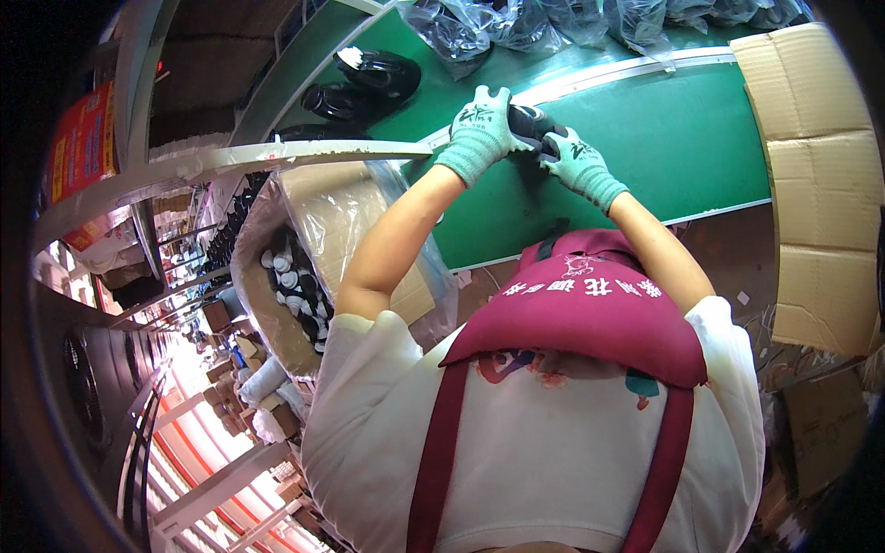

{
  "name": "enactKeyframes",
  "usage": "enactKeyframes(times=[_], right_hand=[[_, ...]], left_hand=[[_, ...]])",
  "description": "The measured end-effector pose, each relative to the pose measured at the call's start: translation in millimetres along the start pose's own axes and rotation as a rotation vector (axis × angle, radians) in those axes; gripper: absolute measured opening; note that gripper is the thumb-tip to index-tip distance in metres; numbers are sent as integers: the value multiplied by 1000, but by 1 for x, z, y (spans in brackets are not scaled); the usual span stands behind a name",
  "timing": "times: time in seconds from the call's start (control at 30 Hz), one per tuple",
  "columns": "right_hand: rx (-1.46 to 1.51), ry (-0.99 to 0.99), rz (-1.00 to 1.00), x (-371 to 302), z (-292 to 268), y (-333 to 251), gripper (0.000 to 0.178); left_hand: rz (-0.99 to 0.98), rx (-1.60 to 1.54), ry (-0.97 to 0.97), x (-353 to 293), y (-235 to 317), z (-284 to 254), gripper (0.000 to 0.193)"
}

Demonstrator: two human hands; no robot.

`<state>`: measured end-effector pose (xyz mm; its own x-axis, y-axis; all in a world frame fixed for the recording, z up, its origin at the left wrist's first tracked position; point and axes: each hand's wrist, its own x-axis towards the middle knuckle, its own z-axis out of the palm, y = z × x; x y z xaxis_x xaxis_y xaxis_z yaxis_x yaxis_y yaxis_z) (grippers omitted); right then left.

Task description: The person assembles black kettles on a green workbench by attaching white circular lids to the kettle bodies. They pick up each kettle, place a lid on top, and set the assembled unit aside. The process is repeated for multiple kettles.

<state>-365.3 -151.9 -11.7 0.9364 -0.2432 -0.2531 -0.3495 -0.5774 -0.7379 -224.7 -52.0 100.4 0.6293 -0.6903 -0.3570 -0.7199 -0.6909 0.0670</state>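
Note:
Both my hands wear pale green knit gloves and are over the green work table (664, 138). Between them is a black shoe (529, 120), partly covered by my fingers. My left hand (483, 127) is closed round its left side. From the right, my right hand (578, 164) grips the near end with bent fingers. To the left of my left hand, a black shoe with white stuffing (380, 72) lies on the table. Another dark shoe (334, 101) lies just beside it.
Several clear bags with dark contents (544, 26) line the far edge. A cardboard sheet (816, 184) stands at right. At left, a plastic-lined carton (258, 240) holds several black things with white parts. A pale metal rail (230, 161) crosses near my left forearm.

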Motion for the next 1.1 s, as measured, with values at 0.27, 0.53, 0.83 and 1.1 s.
enactKeyframes(times=[0.27, 0.53, 0.83, 1.1], right_hand=[[35, -17, 41, 0, -6, -7, 52], [-9, -4, -16, 1, 6, 6, 50], [-268, -97, -105, -7, 4, 0, 53], [-293, -16, -34, -1, 10, -16, 45]], left_hand=[[325, 223, 119, -24, -12, -12, 112], [505, -859, 89, -5, -2, -26, 28], [729, 365, 13, -13, -9, 2, 84], [68, 154, -110, -13, 3, 5, 99]])
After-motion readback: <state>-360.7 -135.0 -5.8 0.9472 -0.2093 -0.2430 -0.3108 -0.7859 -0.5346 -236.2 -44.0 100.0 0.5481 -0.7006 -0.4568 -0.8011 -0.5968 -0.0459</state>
